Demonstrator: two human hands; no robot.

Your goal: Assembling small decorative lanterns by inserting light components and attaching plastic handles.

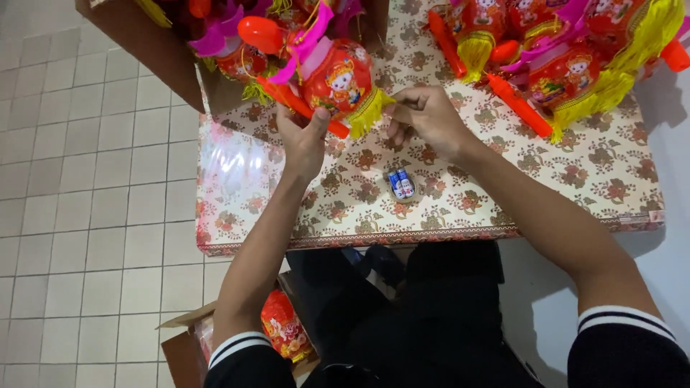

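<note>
A red toy lantern [338, 77] with a cartoon figure, pink trim and a yellow fringe hangs just above the floral-covered table [575, 179]. My left hand [302, 140] grips its red stick handle from below. My right hand [424, 115] pinches the yellow fringe at the lantern's right side. A small pack of blue and white batteries [402, 184] lies on the table between my forearms.
Several more red lanterns [568, 68] with yellow fringes lie at the table's back right. A cardboard box [144, 50] with lanterns stands at the back left. Another open box [183, 345] with a red packet sits on the tiled floor by my left knee.
</note>
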